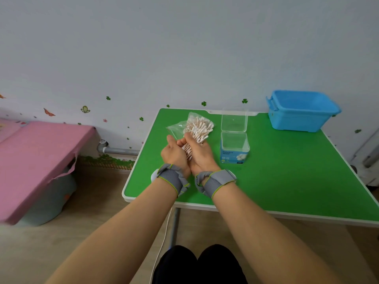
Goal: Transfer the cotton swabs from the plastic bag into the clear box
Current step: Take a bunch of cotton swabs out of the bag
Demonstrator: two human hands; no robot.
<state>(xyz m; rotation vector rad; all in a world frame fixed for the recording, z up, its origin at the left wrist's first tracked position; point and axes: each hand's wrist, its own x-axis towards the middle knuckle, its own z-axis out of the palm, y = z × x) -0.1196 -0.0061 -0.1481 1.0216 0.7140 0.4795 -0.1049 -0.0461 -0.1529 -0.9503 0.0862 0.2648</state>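
A thick bundle of cotton swabs (200, 129) with wooden sticks and white tips is held above the green table (276, 171). My right hand (200, 154) grips the bundle's lower part from the right. My left hand (174, 152) is curled against it from the left. The clear plastic bag (176, 127) hangs loose around the far end of the swabs and to their left. The clear box (234, 148) stands just right of my hands, its hinged lid (234, 119) up, a blue label on its front.
A blue plastic bin (301, 111) sits at the table's far right corner by the wall. A pink-covered surface (41, 160) lies left of the table, with a grey pipe (117, 150) along the wall between them. My knees show below the front edge.
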